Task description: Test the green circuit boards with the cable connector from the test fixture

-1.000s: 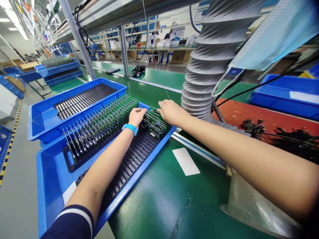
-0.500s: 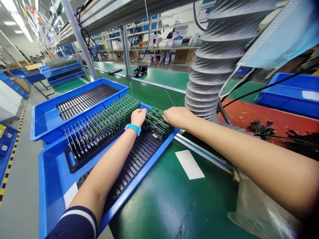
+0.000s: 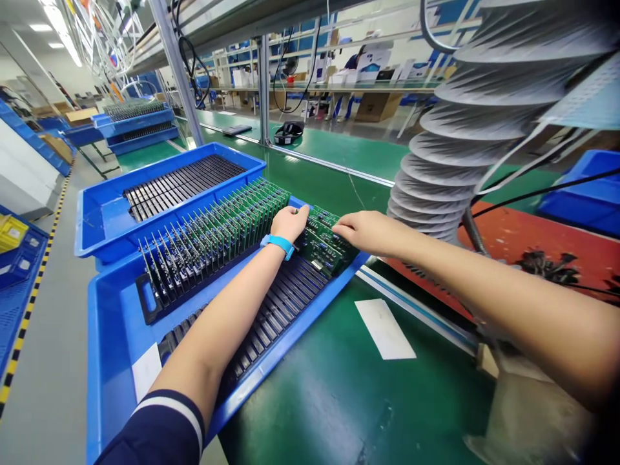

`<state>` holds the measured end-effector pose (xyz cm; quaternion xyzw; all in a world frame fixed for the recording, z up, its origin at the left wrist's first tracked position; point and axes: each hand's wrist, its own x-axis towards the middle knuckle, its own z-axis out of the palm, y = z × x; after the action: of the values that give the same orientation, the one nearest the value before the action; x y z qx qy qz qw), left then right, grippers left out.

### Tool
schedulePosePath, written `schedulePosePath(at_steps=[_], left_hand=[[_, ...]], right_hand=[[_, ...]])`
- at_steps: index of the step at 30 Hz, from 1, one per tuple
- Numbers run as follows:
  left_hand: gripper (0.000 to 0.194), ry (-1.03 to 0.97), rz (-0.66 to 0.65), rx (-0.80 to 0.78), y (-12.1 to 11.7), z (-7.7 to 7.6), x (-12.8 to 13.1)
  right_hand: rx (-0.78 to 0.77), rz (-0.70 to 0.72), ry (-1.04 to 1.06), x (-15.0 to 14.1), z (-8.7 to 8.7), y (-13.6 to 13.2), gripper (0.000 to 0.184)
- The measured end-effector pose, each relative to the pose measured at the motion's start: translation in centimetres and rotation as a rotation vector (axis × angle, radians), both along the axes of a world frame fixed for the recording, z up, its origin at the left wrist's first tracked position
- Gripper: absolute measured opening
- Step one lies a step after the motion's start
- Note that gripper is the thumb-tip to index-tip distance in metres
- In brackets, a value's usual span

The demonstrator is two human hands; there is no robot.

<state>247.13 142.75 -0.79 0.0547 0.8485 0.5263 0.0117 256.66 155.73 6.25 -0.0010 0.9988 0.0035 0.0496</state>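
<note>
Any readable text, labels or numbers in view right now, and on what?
None can be read.
Circuit boards under both hands: markings too small.
White slip on the green bench: blank.
White label in the blue tray: blank.
Boxes on the far shelves: print blurred.

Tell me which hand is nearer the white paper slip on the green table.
Right. The right hand rests on the green circuit boards, just beyond the white paper slip. The left hand is farther left, on the same boards.
</note>
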Motion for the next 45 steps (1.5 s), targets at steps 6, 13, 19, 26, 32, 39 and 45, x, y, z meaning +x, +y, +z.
schedulePosePath(at_steps=[6, 13, 19, 26, 32, 39, 45], left_hand=[[0.031, 0.003, -0.010, -0.013, 0.1, 0.5, 0.1], [0.035, -0.026, -0.014, 0.061, -0.5, 0.5, 0.6], [0.026, -0.075, 0.006, 0.133, -0.2, 0.5, 0.5], [0.027, -0.090, 0.039, 0.240, 0.6, -1.2, 0.5], [0.025, -0.077, -0.003, 0.288, 0.5, -2.4, 0.8], [0.027, -0.080, -0.079, 0.320, -1.0, -2.5, 0.9], [0.032, -0.106, -0.091, 0.325, -1.8, -2.9, 1.5]], right_hand=[[-0.035, 0.023, 0.070, 0.7, -0.7, 1.2, 0.030], [0.120, 0.050, 0.142, 2.0, -1.1, 0.3, 0.027], [0.132, 0.127, -0.002, 1.4, -0.9, 0.5, 0.023], [0.130, 0.152, 0.046, 0.5, -1.1, 0.9, 0.017], [0.096, 0.128, -0.018, 0.1, -0.8, 0.8, 0.017], [0.105, 0.143, -0.084, 0.7, 0.5, -0.4, 0.018], [0.162, 0.167, -0.104, 0.4, 0.5, -1.0, 0.018]])
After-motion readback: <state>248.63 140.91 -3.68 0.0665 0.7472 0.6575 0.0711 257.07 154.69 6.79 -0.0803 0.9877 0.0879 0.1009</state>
